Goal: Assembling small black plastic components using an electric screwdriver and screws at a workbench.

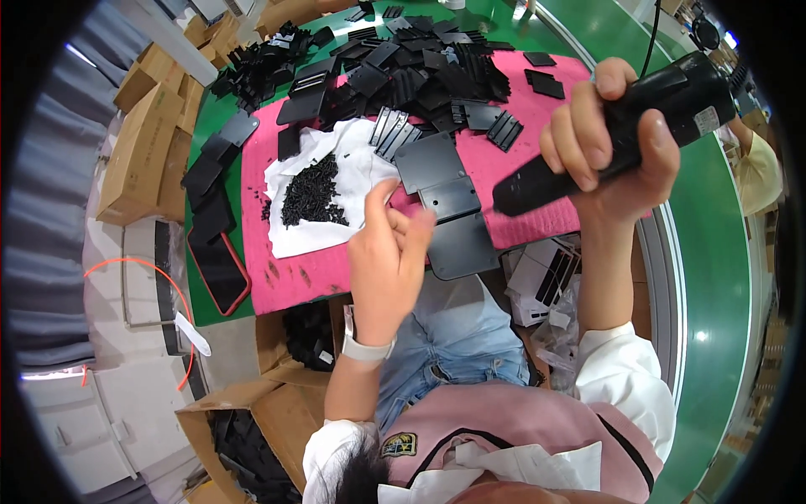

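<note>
My right hand point(611, 139) is wrapped around a black electric screwdriver point(663, 105), its tapered nose pointing down and left, above the pink mat. My left hand point(386, 265) is raised just left of a black plastic assembly, one finger stretched up and the thumb apart from it, slightly blurred. Nothing shows between these fingers. The assembly consists of an upper plate point(428, 160), a middle block point(450, 197) with small holes and a lower plate point(462, 245) that overhangs the mat's near edge. Small black screws point(312, 195) lie heaped on a white cloth point(290, 242) beyond my left hand.
A big pile of black plastic parts point(403, 67) covers the far part of the pink mat point(306, 281) and green table point(201, 294). A red-edged phone point(220, 273) lies at the left. Cardboard boxes point(277, 403) with black parts stand below the near-left edge.
</note>
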`<state>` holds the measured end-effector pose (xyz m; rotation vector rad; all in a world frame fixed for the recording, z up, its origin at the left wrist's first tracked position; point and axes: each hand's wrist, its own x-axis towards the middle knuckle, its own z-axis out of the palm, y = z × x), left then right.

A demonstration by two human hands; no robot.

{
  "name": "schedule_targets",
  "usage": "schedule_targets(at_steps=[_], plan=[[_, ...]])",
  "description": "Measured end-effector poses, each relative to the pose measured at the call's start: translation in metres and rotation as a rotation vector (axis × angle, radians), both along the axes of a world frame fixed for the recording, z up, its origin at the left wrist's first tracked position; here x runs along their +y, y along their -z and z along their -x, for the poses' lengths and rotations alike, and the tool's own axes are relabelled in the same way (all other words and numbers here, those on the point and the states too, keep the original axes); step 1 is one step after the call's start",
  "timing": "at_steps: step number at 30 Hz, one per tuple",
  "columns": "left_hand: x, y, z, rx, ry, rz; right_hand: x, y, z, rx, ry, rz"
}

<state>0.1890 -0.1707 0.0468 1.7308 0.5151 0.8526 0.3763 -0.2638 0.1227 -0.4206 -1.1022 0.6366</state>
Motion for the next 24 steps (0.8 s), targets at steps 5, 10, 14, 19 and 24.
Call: schedule_targets(at_steps=[5,10,14,19,24], plan=[[0.015,0.006,-0.012,0.362,-0.033,-0.057,0.009,0.000,-0.003,-0.184,0.124,0.135],[0.020,0.014,-0.016,0.347,0.026,-0.007,0.017,0.002,0.005,-0.209,0.167,0.203],[0.018,0.015,-0.018,0.299,0.015,0.046,0.019,0.003,0.002,-0.236,0.144,0.204],[0.020,0.017,-0.018,0.291,0.027,0.120,0.022,0.005,0.001,-0.193,0.081,0.140],[0.020,0.017,-0.018,0.293,0.027,0.123,0.027,0.004,0.005,-0.223,0.065,0.192]])
